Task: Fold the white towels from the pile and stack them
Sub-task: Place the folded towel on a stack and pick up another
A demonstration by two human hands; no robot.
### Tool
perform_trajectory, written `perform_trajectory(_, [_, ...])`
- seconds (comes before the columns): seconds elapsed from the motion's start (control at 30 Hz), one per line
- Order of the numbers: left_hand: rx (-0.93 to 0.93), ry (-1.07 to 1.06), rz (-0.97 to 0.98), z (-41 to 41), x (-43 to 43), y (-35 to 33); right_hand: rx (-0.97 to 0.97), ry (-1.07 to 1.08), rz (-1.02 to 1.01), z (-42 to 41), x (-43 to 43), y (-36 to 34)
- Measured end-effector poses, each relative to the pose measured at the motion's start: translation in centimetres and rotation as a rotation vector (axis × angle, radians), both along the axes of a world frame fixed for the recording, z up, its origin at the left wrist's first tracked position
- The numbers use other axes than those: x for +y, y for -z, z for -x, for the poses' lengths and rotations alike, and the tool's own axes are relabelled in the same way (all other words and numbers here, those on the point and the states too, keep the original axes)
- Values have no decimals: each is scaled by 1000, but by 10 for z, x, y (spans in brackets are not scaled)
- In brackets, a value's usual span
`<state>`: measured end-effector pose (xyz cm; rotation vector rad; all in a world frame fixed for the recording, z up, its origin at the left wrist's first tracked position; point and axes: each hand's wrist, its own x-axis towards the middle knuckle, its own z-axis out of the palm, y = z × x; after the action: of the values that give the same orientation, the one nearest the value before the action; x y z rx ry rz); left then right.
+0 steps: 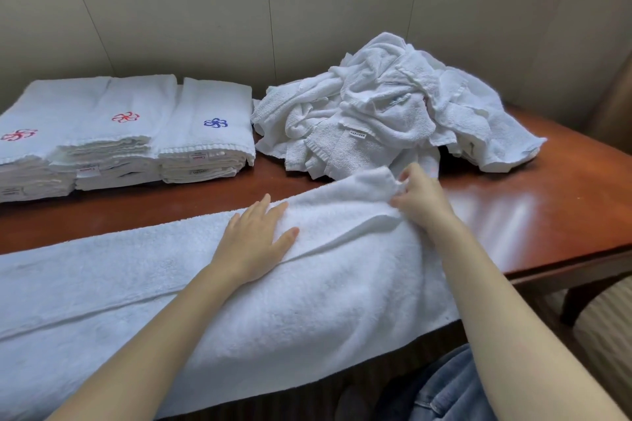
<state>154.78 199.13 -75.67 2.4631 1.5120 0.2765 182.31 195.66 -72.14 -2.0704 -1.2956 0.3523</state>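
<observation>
Brown table (564, 188) holds a long white towel (171, 284). Left hand (254, 243) lies flat on it; right hand (422, 198) pinches its far corner by the pile (393, 106).

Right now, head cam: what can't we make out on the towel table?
Head view only.
Spread towel: left end cut off by the frame edge.
Leftmost folded stack: cut off by the same edge.
Pile: towel count hidden, they overlap.
Stack labels: print too small.
</observation>
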Motion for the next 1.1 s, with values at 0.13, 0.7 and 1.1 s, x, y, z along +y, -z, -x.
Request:
perform_trajectory(0.13, [-6, -11, -15, 2, 3, 3, -37, -13, 265, -4, -2, 5])
perform_trajectory(0.7, [200, -89, 60, 13, -9, 5, -219, 93, 346, 10, 0, 4])
perform_trajectory(1.1, [112, -243, -32, 34, -5, -8, -525, 197, 259, 44, -4, -11])
